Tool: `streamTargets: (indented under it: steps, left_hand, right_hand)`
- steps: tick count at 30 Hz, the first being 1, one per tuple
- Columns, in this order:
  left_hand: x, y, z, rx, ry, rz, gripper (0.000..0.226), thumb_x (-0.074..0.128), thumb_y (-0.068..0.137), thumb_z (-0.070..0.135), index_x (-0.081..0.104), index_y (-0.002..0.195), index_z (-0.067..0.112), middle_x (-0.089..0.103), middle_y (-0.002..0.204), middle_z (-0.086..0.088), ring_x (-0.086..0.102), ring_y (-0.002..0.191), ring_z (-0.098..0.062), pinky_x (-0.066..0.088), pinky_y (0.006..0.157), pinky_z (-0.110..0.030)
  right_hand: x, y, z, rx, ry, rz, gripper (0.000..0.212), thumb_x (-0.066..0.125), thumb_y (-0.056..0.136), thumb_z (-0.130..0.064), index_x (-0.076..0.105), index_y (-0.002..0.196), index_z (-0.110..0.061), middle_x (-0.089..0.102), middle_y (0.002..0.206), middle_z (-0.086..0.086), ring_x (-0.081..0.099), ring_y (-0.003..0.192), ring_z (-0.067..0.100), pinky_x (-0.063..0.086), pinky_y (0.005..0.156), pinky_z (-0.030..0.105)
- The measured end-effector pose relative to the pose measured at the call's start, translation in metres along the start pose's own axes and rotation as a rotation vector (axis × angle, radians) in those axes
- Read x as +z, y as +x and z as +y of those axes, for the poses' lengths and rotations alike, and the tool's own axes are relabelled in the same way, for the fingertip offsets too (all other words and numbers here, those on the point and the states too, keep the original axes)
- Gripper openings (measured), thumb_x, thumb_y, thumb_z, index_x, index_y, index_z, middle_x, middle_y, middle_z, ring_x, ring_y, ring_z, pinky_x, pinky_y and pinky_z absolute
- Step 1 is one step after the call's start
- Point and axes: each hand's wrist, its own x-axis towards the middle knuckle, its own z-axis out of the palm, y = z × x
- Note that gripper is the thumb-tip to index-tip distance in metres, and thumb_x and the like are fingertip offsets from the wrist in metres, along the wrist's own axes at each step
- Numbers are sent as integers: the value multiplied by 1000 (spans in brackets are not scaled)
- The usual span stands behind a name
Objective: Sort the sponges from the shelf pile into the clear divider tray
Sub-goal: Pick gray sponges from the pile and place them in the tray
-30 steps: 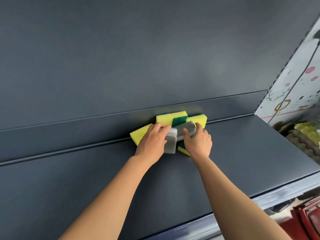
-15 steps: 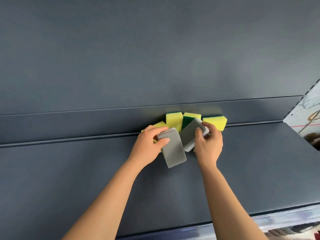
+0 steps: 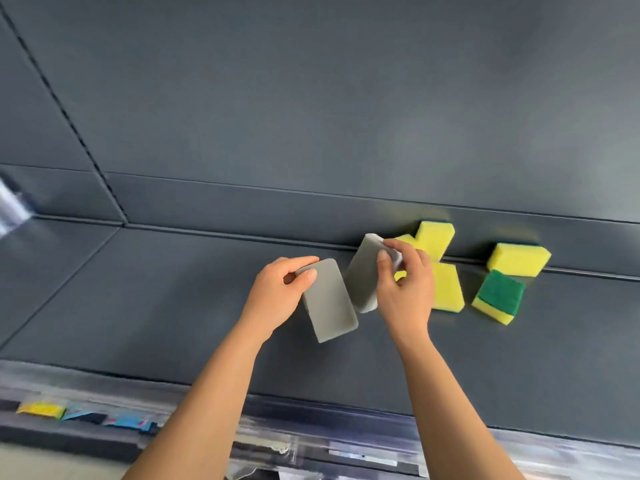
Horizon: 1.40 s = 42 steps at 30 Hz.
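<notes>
My left hand (image 3: 277, 292) grips one grey sponge (image 3: 330, 301) by its upper end, held above the dark shelf (image 3: 173, 289). My right hand (image 3: 405, 285) pinches a second grey sponge (image 3: 363, 275) near its top, just right of the first. Behind and to the right lie yellow sponges: one against the back wall (image 3: 434, 235), one flat (image 3: 446, 287) partly behind my right hand, another further right (image 3: 517, 259). A yellow sponge with its green scouring side up (image 3: 498, 296) lies in front of that one. No clear divider tray is in view.
The shelf's back wall (image 3: 311, 116) rises right behind the sponges. A price-label rail (image 3: 104, 417) with coloured tags runs along the shelf's front edge. A blurred pale object (image 3: 12, 206) shows at the far left.
Both hands have pulled the two grey sponges out of the pile and toward me. The yellow sponges are left spread out on the right. The view has shifted left and down.
</notes>
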Motion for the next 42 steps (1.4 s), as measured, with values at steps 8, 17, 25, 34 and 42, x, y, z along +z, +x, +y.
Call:
streamTargets:
  steps: [8, 17, 25, 34, 42]
  left_hand:
    - [-114, -64, -46, -66, 17, 164, 27, 56, 91, 20, 64, 113, 33, 59, 104, 10, 57, 96, -16, 50, 86, -41]
    - [-233, -142, -94, -119, 3, 328, 28, 58, 90, 16, 65, 113, 29, 61, 106, 4, 59, 97, -17, 50, 88, -45]
    - [-326, -195, -138, -157, -67, 476, 27, 59, 89, 18, 66, 106, 37, 64, 110, 1, 60, 100, -15, 52, 86, -40]
    - [-411, -214, -173, -203, -85, 619, 26, 60, 89, 17, 67, 107, 33, 66, 106, 9, 61, 100, -12, 54, 84, -38]
    - [-499, -186, -200, -206, -79, 677, 25, 59, 90, 17, 66, 112, 28, 66, 106, 7, 59, 93, -8, 47, 78, -25]
  right_hand:
    - [71, -77, -65, -41, 66, -244, 18, 54, 91, -19, 64, 102, -29, 52, 89, -5, 50, 67, 12, 38, 66, 22]
    - [149, -174, -139, -89, 136, -425, 18, 54, 92, -19, 64, 103, -29, 54, 96, -6, 53, 74, 10, 41, 71, 22]
    - [216, -242, -199, -180, 194, -553, 17, 55, 91, -19, 64, 103, -27, 56, 97, -6, 52, 78, 7, 43, 73, 22]
    - [299, -282, -248, -266, 255, -688, 18, 58, 89, -18, 66, 103, -26, 57, 97, -7, 52, 82, 2, 40, 71, 15]
    - [395, -296, -295, -316, 320, -730, 18, 60, 88, -20, 65, 102, -29, 57, 98, -10, 54, 83, 3, 45, 75, 22]
